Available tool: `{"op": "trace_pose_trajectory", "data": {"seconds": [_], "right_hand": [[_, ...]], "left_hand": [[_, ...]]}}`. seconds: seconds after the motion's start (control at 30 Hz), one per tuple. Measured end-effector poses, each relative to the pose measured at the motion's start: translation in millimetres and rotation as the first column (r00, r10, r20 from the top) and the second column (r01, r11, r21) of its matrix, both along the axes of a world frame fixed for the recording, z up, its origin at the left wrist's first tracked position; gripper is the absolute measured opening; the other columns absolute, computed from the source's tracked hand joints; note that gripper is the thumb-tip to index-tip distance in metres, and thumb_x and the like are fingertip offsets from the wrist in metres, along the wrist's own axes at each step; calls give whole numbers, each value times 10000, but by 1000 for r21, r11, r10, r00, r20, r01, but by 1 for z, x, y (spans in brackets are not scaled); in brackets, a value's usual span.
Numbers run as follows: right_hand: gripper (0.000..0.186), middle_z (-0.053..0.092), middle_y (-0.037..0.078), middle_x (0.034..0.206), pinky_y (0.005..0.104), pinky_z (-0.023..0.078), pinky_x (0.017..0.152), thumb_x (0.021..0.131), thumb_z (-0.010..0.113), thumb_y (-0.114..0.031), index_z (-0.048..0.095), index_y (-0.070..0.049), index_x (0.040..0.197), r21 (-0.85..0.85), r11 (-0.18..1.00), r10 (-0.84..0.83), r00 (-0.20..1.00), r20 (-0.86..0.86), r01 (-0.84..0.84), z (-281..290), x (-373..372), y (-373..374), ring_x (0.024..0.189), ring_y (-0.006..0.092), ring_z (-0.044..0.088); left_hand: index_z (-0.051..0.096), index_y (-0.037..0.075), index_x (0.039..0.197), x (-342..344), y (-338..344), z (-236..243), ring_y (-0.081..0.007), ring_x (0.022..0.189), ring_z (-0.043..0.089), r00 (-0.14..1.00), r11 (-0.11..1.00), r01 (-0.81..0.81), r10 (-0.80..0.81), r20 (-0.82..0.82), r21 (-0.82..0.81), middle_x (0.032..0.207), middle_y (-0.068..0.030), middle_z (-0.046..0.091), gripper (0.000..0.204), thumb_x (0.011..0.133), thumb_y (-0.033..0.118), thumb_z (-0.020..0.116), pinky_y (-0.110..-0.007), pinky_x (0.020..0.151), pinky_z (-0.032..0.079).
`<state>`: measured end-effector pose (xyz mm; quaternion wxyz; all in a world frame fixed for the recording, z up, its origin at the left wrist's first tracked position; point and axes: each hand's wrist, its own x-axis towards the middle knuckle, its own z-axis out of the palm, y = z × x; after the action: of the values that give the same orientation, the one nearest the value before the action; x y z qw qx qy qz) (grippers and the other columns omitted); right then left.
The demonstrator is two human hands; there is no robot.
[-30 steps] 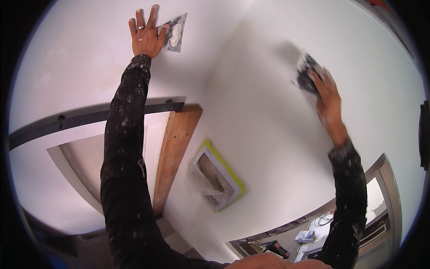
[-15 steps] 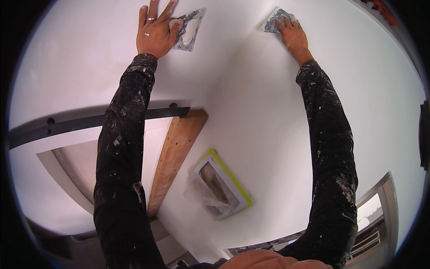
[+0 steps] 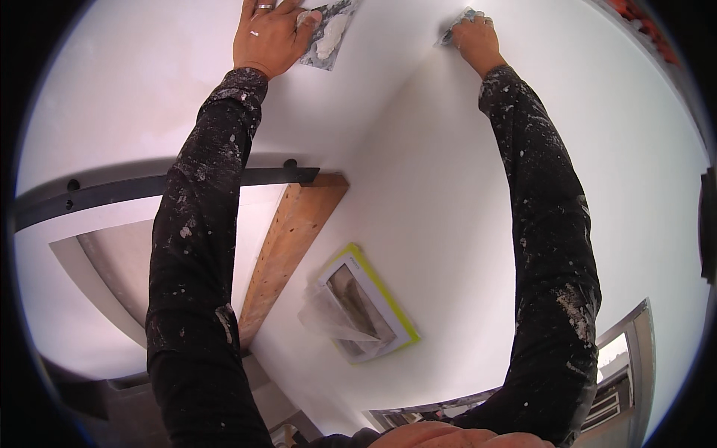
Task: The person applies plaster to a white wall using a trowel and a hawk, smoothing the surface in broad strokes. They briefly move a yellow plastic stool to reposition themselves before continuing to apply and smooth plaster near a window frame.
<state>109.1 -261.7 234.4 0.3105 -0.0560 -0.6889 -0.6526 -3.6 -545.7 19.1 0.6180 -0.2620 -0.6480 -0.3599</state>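
Plaster hawk (image 3: 327, 33) flat against white ceiling (image 3: 448, 187), white compound on its face, long axis running up-right toward frame top, left hand (image 3: 267, 33) fingers wrapped on its edge, right hand (image 3: 472, 37) fingers closed around small trowel (image 3: 452, 24) pressed to ceiling, well apart from hawk.
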Motion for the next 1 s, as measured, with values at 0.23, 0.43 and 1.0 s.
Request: {"op": "trace_pose_trajectory", "data": {"seconds": [0.23, 0.43, 1.0], "right_hand": [[291, 641, 144, 1282, 500, 395, 1066, 929, 546, -201, 721, -118, 1145, -35, 964, -264, 963, -57, 262, -15, 64, -48, 1289, 392, 499], [509, 477, 100, 1480, 482, 336, 1141, 954, 460, -121, 471, -237, 1449, -36, 998, -56, 998, -27, 55, -17, 54, 24, 1314, 377, 473], [394, 590, 112, 1303, 538, 444, 1012, 923, 538, -169, 570, -126, 1313, 22, 998, 61, 994, 93, -63, -40, 4, 35, 1147, 370, 591]], "left_hand": [[759, 87, 975, -14, -4, -3, -346, 1480, 229, 996, 997, -55, 59, -74, 56, 1492, -45, 488, 325, 943, 285, 504, -507, 1228, 123], [757, 67, 969, -13, 2, -4, -347, 1472, 250, 996, 997, -25, 31, -83, 71, 1467, -60, 515, 327, 937, 278, 508, -508, 1226, 136], [754, 69, 1018, -12, 5, -2, -343, 1464, 275, 997, 998, -28, 33, -76, 64, 1451, -63, 534, 336, 936, 264, 492, -498, 1230, 136]]}}
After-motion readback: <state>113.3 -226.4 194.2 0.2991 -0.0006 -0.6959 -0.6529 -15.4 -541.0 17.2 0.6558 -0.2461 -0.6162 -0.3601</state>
